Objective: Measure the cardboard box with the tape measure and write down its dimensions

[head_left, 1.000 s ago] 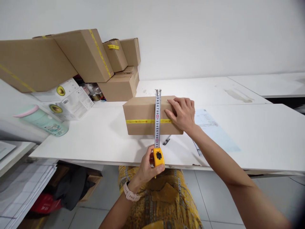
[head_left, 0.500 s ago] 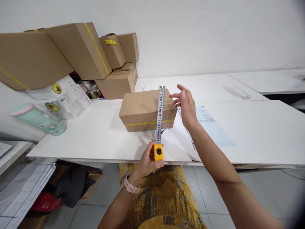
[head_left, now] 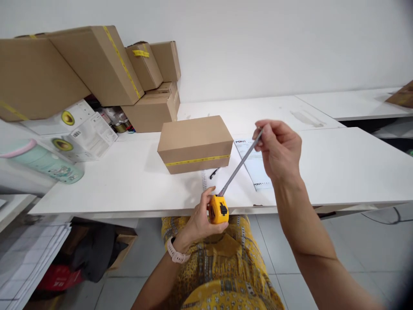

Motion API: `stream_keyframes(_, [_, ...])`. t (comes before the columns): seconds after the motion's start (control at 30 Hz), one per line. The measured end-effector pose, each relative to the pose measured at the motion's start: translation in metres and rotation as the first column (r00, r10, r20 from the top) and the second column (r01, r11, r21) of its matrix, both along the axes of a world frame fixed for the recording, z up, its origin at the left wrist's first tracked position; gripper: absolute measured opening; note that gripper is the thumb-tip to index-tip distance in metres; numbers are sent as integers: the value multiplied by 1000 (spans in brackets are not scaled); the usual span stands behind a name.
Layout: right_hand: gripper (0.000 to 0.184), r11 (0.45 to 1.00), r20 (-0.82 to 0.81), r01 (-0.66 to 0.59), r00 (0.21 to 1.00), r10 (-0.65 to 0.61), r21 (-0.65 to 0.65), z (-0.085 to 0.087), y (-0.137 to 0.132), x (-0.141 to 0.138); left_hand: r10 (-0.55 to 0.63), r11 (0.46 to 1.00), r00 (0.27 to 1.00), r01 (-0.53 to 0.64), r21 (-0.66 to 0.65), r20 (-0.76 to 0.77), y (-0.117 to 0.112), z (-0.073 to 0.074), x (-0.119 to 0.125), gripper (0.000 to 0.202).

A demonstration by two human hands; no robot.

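My left hand (head_left: 201, 218) is wrapped round the yellow case of a tape measure (head_left: 220, 210), just above my lap at the table's front edge. From the case the metal blade slants up to the right. Its far end is pinched between the thumb and fingers of my right hand (head_left: 280, 148). Behind the blade, a closed cardboard box (head_left: 195, 144) with a yellow tape band rests on the table, touched by neither hand. A spiral notebook (head_left: 226, 183) and a black pen (head_left: 213, 173) lie in front of it, partly covered.
Printed papers (head_left: 254, 165) lie right of the box on the white table (head_left: 122, 185). Stacked cartons (head_left: 97, 64), avocado-printed boxes (head_left: 87, 133) and a mint-green bottle (head_left: 45, 159) stand at the left. A white wall runs along the back.
My right hand has moved right and taken hold of the blade's end. The blade has swung from over the box to a rightward slant, and the case has tilted.
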State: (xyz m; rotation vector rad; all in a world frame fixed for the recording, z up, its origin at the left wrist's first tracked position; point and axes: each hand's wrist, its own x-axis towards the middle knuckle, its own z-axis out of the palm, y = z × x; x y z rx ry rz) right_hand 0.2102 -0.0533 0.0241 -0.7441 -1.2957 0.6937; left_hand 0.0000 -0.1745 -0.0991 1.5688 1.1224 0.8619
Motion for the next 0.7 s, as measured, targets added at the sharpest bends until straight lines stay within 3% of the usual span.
stream_keyframes(0.1, [23, 995, -24, -24, 999, 22, -94, -35, -37, -6, 51, 997, 997, -55, 61, 62, -9, -2, 4, 105])
stream_keyframes(0.23, [18, 966, 35, -109, 992, 120, -233, -79, -85, -24, 111, 981, 991, -122, 152, 77, -19, -4, 6, 102])
stream_keyframes(0.33, [16, 984, 248, -4, 967, 49, -179, -96, -98, -29, 147, 964, 988, -156, 218, 57, -22, -4, 2, 96])
stream_keyframes(0.4, [22, 990, 422, 72, 907, -12, -125, -102, -89, -27, 221, 925, 975, -222, 307, 38, -19, 1, -6, 91])
stream_keyframes(0.47, [31, 987, 619, 122, 785, -30, -107, -108, -68, -24, 318, 842, 948, -297, 451, 31, -7, 12, -20, 82])
stream_keyframes(0.53, [35, 982, 818, 157, 575, -2, -107, -116, -42, -25, 412, 706, 911, -335, 624, 23, 15, 31, -37, 74])
stream_keyframes(0.63, [39, 973, 956, 196, 287, 62, -121, -128, -10, -31, 547, 454, 836, -267, 850, -30, 62, 65, -61, 72])
stream_keyframes(0.7, [41, 967, 976, 222, 203, 77, -122, -135, 2, -35, 615, 382, 781, -180, 906, -104, 96, 83, -71, 63])
